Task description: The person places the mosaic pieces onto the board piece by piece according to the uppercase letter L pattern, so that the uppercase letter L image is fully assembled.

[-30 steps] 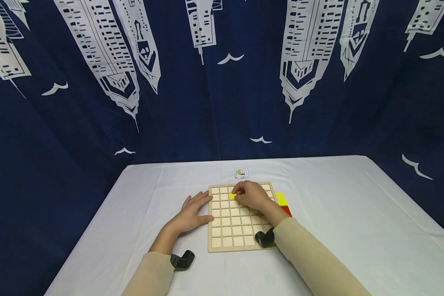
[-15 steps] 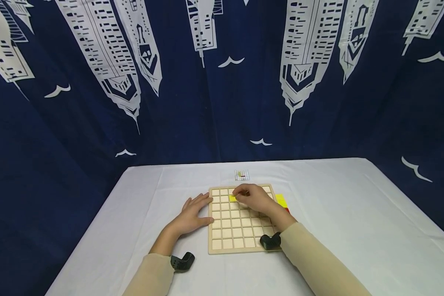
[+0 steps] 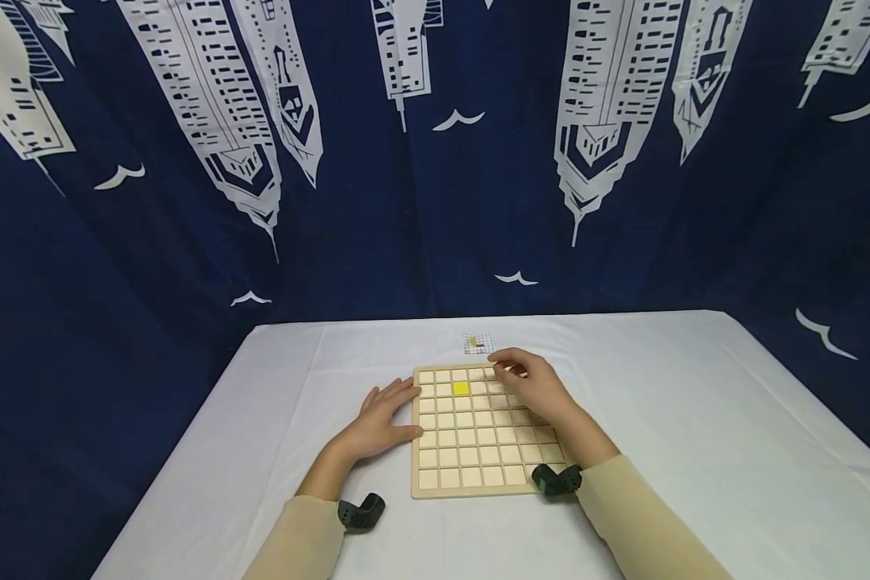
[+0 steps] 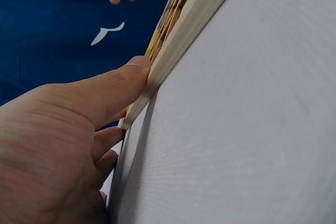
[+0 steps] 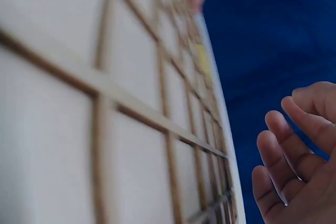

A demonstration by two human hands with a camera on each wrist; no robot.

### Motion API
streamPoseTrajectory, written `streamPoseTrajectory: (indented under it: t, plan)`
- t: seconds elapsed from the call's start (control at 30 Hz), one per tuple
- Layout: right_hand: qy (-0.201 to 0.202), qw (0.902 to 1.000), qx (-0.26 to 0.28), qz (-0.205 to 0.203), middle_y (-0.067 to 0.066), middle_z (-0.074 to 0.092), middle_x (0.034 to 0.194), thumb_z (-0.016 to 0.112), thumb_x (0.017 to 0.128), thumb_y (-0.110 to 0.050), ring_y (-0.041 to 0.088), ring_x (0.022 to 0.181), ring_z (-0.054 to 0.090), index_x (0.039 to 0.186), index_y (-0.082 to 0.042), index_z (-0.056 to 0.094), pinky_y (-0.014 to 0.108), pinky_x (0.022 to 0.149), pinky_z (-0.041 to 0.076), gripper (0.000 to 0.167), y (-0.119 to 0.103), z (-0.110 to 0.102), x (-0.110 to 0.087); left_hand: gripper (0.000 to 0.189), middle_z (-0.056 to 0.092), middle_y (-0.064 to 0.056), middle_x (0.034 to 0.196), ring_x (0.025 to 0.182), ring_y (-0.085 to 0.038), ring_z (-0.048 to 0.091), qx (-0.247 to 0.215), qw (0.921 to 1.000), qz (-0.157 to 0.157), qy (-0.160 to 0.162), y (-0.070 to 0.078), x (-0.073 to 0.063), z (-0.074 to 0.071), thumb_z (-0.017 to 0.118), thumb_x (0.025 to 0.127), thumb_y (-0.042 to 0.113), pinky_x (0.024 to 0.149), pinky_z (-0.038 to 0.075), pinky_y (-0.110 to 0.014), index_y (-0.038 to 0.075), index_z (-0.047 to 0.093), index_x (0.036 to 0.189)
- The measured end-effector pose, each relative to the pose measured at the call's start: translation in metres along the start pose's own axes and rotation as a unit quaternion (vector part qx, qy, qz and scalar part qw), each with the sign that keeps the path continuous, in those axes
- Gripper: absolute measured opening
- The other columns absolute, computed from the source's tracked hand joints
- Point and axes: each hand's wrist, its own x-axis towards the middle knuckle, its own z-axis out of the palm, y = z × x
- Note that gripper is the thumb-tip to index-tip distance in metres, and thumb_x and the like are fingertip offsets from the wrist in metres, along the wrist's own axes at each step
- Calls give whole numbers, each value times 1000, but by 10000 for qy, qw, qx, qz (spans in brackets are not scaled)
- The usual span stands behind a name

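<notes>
A square wooden grid board (image 3: 471, 437) lies on the white cloth, and one yellow square tile (image 3: 461, 388) sits in a cell of its second row from the far side. My left hand (image 3: 377, 420) rests beside the board with its fingers spread; in the left wrist view the thumb (image 4: 118, 82) touches the wooden edge. Above the board's far right part hovers my right hand (image 3: 540, 390). In the right wrist view its fingers (image 5: 281, 156) are loosely bent with nothing between them, apart from the board's surface.
A small printed card (image 3: 478, 344) with a coloured grid pattern lies behind the board. The white-covered table (image 3: 696, 451) extends on both sides, with a dark blue patterned curtain (image 3: 420, 225) at its back. My right hand and forearm hide the board's right edge.
My right hand has left the yellow tile and moved right and up, leaving the tile in its cell. The yellow and red tiles right of the board are now hidden. My left hand stays put.
</notes>
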Motion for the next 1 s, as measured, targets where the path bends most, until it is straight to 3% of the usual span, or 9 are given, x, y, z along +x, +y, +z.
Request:
streamPoseTrajectory:
  t: [0.13, 0.37, 0.7, 0.87, 1.0]
  plan:
    - [302, 9993, 84, 193, 14, 68, 117, 59, 101, -17, 28, 105, 62, 127, -9, 65, 31, 82, 52, 29, 6, -12, -3, 71, 32, -11, 163, 155, -33, 20, 54, 10000, -9, 10, 0, 1, 0, 76, 88, 27, 127, 0, -58, 9, 45, 150]
    - [472, 9978, 52, 453, 14, 65, 124, 58, 102, -21, 29, 110, 60, 131, -12, 63, 31, 85, 51, 31, 15, -31, -9, 71, 32, -11, 163, 155, -33, 19, 22, 10000, 32, -23, 1, 1, 1, 76, 88, 27, 126, 0, -59, 8, 45, 150]
    - [511, 9936, -899, 450, 16, 65, 112, 58, 99, -14, 25, 89, 58, 127, -8, 65, 28, 70, 47, 30, 27, -48, -11, 71, 32, -10, 164, 156, -32, 19, -2, 10000, -42, 3, 0, 0, 0, 76, 88, 27, 127, -1, -58, 9, 46, 150]
    - [476, 9911, -1114, 552, 17, 65, 115, 56, 100, -16, 32, 97, 64, 128, -10, 66, 35, 77, 54, 31, 34, -55, -14, 71, 31, -11, 164, 156, -32, 18, -43, 10000, -42, -13, 0, 0, 0, 76, 88, 27, 127, -1, -58, 8, 45, 150]
    - [464, 9884, -1286, 665, 18, 66, 115, 55, 99, -16, 34, 103, 63, 128, -9, 67, 40, 82, 53, 32, 40, -60, -16, 71, 31, -11, 164, 156, -32, 18, -27, 10000, -20, -31, 1, 0, 0, 76, 88, 27, 127, -1, -58, 9, 45, 150]
